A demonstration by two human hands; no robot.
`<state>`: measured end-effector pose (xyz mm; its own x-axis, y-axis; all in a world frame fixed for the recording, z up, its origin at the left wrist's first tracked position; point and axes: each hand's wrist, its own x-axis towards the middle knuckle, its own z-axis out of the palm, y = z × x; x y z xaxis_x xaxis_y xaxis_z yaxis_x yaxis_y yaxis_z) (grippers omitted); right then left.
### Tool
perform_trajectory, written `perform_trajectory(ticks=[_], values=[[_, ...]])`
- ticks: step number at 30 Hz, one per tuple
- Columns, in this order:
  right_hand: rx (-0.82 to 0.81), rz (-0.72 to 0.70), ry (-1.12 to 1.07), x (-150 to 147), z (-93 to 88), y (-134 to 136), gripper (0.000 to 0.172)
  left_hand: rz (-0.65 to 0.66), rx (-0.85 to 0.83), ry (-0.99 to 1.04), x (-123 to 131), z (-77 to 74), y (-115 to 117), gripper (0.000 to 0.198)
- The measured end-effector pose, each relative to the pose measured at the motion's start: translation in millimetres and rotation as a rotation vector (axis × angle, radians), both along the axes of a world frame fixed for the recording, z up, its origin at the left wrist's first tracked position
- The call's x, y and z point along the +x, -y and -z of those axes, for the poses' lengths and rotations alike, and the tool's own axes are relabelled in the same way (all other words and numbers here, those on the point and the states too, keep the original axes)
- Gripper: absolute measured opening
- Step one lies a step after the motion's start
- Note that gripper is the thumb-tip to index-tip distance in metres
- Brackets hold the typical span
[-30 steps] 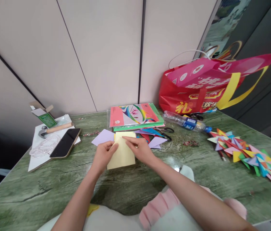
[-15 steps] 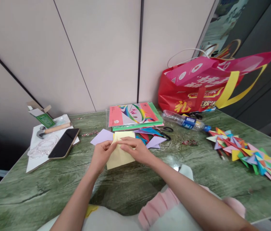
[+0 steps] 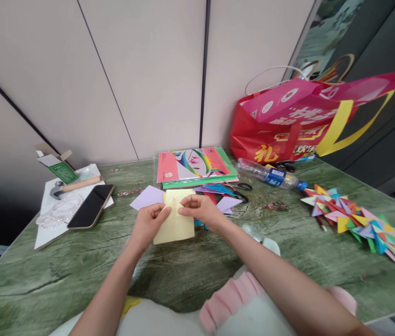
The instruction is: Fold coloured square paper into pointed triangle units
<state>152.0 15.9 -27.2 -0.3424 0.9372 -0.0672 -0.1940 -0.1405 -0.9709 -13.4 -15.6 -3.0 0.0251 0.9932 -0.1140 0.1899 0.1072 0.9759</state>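
A pale yellow sheet of paper [image 3: 174, 228] is held up in front of me, just over the table. My left hand [image 3: 151, 223] pinches its left edge between thumb and fingers. On the opposite side, my right hand [image 3: 202, 212] grips the right edge with curled fingers. Behind the sheet lie a folded lilac paper piece [image 3: 148, 198] on the left and another lilac piece [image 3: 228, 204] on the right. Blue and red paper pieces [image 3: 215, 189] are partly hidden by the sheet and my right hand. Black-handled scissors [image 3: 243, 186] rest beside them.
Packs of coloured paper [image 3: 195, 168] lie by the wall. A plastic bottle [image 3: 271, 176] lies before a red bag [image 3: 274, 130]. Folded paper shapes [image 3: 358, 221] cover the right side. At left are a phone [image 3: 90, 206], a hammer [image 3: 76, 186], beads [image 3: 60, 211] and a small box [image 3: 59, 168].
My hands have moved apart from the middle of the yellow paper to its two edges. The paper now faces me more squarely.
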Motion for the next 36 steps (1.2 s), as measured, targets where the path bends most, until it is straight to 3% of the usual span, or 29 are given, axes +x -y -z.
perform_trajectory(ticks=[12,36], values=[[-0.126,-0.007,-0.01,1.9,-0.1,0.5,0.043,0.073,-0.031,0.032,1.8,-0.3,2.2,0.039],[-0.118,-0.025,0.026,1.7,-3.0,3.3,0.044,0.112,-0.093,0.054,2.5,-3.6,3.7,0.029]])
